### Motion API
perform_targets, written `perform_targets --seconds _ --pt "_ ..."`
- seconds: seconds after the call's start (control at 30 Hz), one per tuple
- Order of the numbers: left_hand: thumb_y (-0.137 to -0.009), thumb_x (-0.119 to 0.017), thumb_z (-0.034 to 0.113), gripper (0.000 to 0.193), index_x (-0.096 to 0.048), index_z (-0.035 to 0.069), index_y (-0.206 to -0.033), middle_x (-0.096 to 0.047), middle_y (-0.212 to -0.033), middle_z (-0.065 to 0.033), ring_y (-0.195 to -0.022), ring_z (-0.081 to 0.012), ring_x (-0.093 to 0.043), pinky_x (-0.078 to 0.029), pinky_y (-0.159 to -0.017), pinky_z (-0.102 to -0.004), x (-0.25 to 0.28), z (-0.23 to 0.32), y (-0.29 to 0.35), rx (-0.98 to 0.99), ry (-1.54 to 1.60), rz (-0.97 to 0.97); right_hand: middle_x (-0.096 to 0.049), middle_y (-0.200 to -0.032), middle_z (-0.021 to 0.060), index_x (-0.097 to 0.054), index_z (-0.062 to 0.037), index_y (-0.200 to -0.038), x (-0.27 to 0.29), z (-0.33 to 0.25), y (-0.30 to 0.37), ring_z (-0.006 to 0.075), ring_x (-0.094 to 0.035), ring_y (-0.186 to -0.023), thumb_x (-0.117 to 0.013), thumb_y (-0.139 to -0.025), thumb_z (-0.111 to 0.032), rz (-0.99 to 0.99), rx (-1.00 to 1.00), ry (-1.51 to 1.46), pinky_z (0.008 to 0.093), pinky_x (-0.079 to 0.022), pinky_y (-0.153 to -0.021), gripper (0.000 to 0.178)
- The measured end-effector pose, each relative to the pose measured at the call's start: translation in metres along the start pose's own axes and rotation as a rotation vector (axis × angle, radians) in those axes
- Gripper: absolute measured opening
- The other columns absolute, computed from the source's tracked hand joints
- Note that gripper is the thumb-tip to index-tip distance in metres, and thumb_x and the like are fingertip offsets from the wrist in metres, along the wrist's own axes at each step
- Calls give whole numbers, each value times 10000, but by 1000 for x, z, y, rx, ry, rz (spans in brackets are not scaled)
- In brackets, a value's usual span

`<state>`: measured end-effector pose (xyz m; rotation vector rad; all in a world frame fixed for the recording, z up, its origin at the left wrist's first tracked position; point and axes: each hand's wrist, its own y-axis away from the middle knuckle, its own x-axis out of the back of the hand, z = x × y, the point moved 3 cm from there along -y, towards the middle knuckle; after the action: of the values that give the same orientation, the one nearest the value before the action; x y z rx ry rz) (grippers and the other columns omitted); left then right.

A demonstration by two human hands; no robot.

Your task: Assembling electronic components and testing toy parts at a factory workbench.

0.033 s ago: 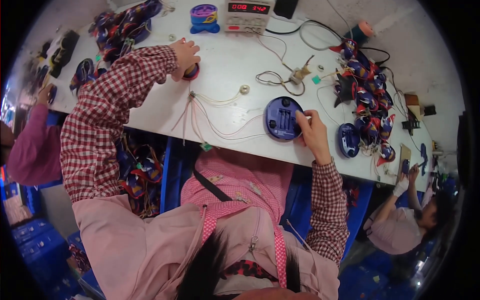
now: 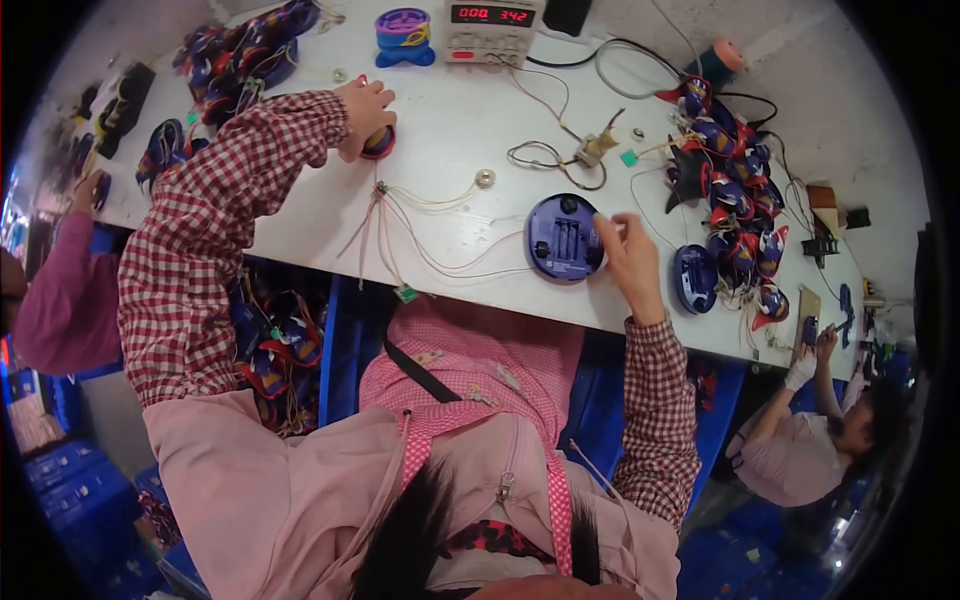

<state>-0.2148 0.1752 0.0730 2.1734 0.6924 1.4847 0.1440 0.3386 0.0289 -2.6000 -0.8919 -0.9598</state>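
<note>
My left hand (image 2: 367,115) reaches far across the white table, its fingers curled over a rounded dark-blue, red and yellow toy part (image 2: 379,143), mostly hidden beneath the palm. My right hand (image 2: 634,262) is at the right rim of a round dark-blue battery base (image 2: 566,238), fingers apart and holding nothing. The base lies on the table near the front edge, its battery slots facing up. Thin wires (image 2: 450,266) run left from it to a bundle with a small green circuit board (image 2: 405,293) at the table edge.
A power supply (image 2: 490,30) with a red display stands at the back, beside a blue and purple tape roll holder (image 2: 404,38). Piled toy shells (image 2: 735,200) and a smaller blue base (image 2: 695,279) lie right. More shells (image 2: 215,70) fill the back left. Co-workers sit either side.
My right thumb has slipped from the base's face to its rim, and the fingers have loosened. My left hand stays on the toy part. The whole view shifts slightly.
</note>
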Motion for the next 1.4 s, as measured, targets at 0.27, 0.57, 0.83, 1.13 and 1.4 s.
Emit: perform_targets --seconds 0.27,0.57,0.83,1.13,1.4 --pt "-504 -815 288 865 -453 103 -1266 -415 -1232 -144 -1182 -318 -386 -346 -982 -437 -2 4 14 -82 183 322 -578 -980 195 -531 61 -1141 -14 -9 -106 300 -565 -856 -723 -732 -398 219 427 204 360 -456 -759 645" --pt "-836 -615 356 458 -535 8 -1123 -599 -917 -169 -814 -301 -601 -490 -717 -385 71 132 21 -162 868 714 -611 -665 53 -626 20 -893 32 -30 -83 123 -539 -519 -649 -829 -259 150 164 -502 261 -461 -499 287" --pt "-877 -522 405 414 -544 -3 -938 -618 -892 -198 -787 -366 -607 -479 -683 -449 51 193 -52 -50 852 624 -605 -813 42 -564 0 -983 22 -30 -12 65 -526 -610 -590 -885 -162 -132 74 -668 217 -446 -511 190" --pt "-853 -494 261 270 -547 -3 -878 -622 -778 -218 -751 -390 -608 -480 -681 -469 43 198 -62 14 1087 712 -559 -875 67 -574 -6 -978 -7 -33 26 121 -584 -664 -670 -806 -74 25 364 -233 241 -489 -552 209" --pt "-844 -510 242 234 -551 11 -835 -613 -701 -197 -665 -383 -600 -470 -620 -462 38 196 -65 29 1125 753 -549 -857 92 -574 3 -955 -16 -46 40 196 -573 -692 -676 -774 -30 102 500 -11 272 -458 -579 211"
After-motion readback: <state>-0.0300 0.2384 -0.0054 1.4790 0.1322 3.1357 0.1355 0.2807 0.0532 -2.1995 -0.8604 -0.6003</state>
